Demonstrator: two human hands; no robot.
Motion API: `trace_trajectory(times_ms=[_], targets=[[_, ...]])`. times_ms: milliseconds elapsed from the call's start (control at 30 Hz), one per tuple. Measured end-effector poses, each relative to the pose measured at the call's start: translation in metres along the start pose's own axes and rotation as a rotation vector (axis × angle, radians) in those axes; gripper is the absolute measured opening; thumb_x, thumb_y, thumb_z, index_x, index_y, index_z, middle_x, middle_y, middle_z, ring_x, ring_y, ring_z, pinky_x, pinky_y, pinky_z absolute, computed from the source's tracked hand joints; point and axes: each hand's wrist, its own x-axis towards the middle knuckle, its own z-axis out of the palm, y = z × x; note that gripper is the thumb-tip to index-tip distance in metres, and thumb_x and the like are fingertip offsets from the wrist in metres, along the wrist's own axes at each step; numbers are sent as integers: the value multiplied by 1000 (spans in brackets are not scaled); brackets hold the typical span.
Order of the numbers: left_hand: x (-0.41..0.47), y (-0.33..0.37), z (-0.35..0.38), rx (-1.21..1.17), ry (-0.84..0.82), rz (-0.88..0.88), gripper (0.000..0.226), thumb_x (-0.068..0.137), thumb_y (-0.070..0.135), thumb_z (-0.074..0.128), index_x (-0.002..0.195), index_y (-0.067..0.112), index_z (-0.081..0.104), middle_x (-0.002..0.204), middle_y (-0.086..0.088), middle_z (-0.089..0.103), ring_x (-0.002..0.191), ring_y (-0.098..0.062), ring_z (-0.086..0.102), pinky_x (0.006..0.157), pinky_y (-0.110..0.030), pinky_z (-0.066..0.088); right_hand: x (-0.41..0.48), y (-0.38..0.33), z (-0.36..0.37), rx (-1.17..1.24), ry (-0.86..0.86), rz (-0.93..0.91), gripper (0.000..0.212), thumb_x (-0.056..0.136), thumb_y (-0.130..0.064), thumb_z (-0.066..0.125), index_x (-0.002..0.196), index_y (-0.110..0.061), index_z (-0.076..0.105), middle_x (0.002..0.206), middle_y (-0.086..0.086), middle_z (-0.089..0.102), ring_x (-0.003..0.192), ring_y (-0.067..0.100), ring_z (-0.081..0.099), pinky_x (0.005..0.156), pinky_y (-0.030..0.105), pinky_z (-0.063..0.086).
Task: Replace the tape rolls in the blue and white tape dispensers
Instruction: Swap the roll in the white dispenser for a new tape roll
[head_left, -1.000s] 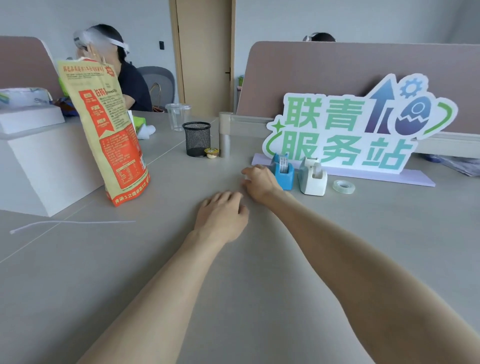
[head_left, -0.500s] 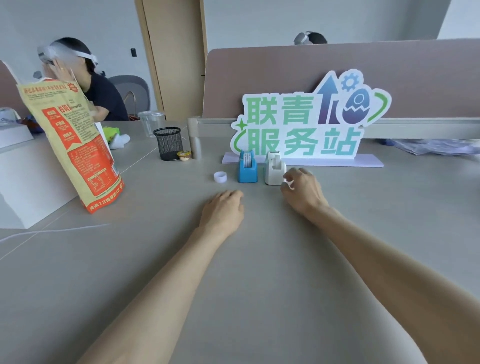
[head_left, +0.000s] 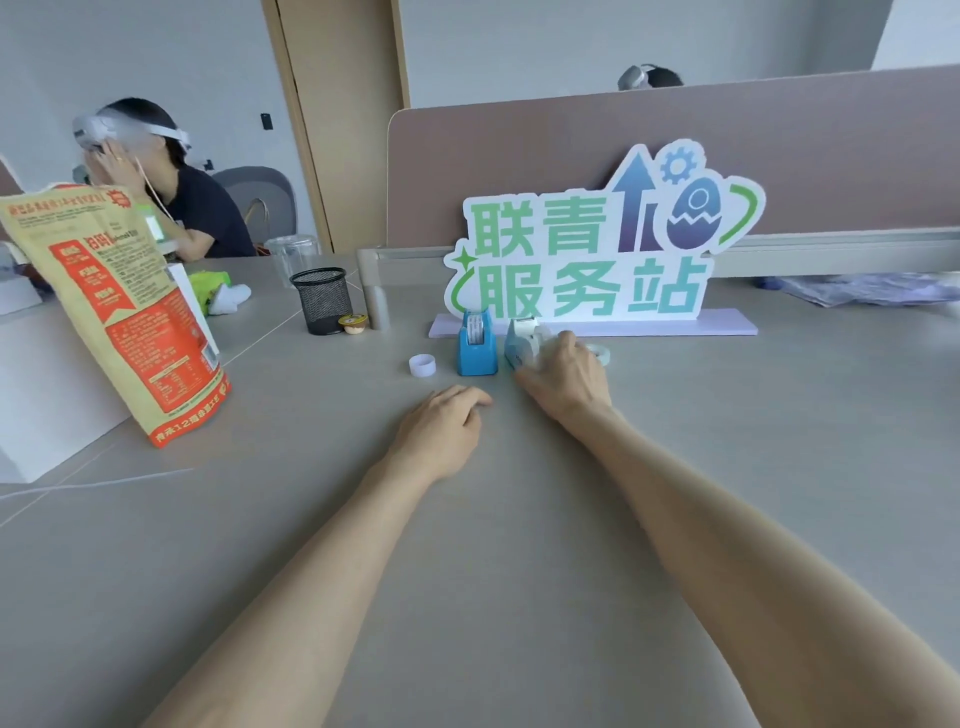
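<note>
The blue tape dispenser (head_left: 476, 349) stands upright on the grey table with a patterned roll in it. Just right of it the white tape dispenser (head_left: 521, 344) is tipped over to one side, and my right hand (head_left: 566, 375) grips it from the right. A clear tape roll (head_left: 601, 354) lies flat behind my right hand, partly hidden. A small white empty core (head_left: 422, 365) stands left of the blue dispenser. My left hand (head_left: 444, 425) rests palm down on the table in front of the dispensers, fingers loosely curled, holding nothing.
A white and green cut-out sign (head_left: 597, 249) stands behind the dispensers. A black mesh cup (head_left: 320, 299) and a small yellow-lidded tub (head_left: 353, 323) sit to the left. A tall orange bag (head_left: 119, 306) leans on a white box at far left. A person sits beyond.
My right hand left the white core beside the blue dispenser, crossed to the white dispenser, took hold of it and tipped it. My left hand stayed flat on the table.
</note>
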Motion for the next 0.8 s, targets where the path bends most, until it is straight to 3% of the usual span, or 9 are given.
trace_trajectory(times_ms=[100,267,400,467,567,667,800], targets=[[-4,1,-1,-19,-14,18,33,95,14,40,120,21,61,132,6,59,123,-20,51,100,-35,42,-33,13,-23,-22,-46,-14,51,79,-42,63,111,-6,46,110,17,63,100,40,59,72,36,41],[-23,15,-7,-62,-91,-36,38,97,23,40,134,24,50,141,5,52,129,-18,47,103,-32,39,-84,38,-70,77,-219,-112,56,70,-46,67,119,-28,46,98,0,65,92,27,61,77,35,49],[-40,29,-9,-514,-95,-77,47,94,9,33,135,22,50,138,7,55,132,-14,46,112,-34,34,-103,46,-91,227,-312,-107,55,63,-38,72,114,-29,53,98,-5,67,93,18,65,83,39,54],[-48,39,-16,-719,-88,-108,51,93,0,31,138,17,48,137,4,55,129,-11,48,105,-22,36,-104,46,-94,289,-353,-110,56,57,-37,69,110,-28,55,98,-4,68,93,18,67,83,41,56],[-56,45,-26,-836,-175,-95,47,92,7,43,137,19,50,132,7,56,111,-5,55,79,-4,42,-106,47,-96,353,-432,-133,48,59,-31,62,106,-36,56,97,-3,68,94,24,67,83,43,54],[-58,44,-26,-851,-199,-77,52,78,25,66,129,28,54,128,7,58,112,-8,57,90,-20,48,-108,47,-95,398,-420,-194,43,74,-33,60,116,-41,54,112,-7,66,102,18,65,89,38,52],[-55,41,-19,-778,-150,-61,44,77,24,78,115,30,56,117,12,58,110,-11,57,97,-31,47,-107,37,-96,307,-152,-376,23,93,-25,58,114,-25,68,118,-15,65,106,4,59,95,26,46]])
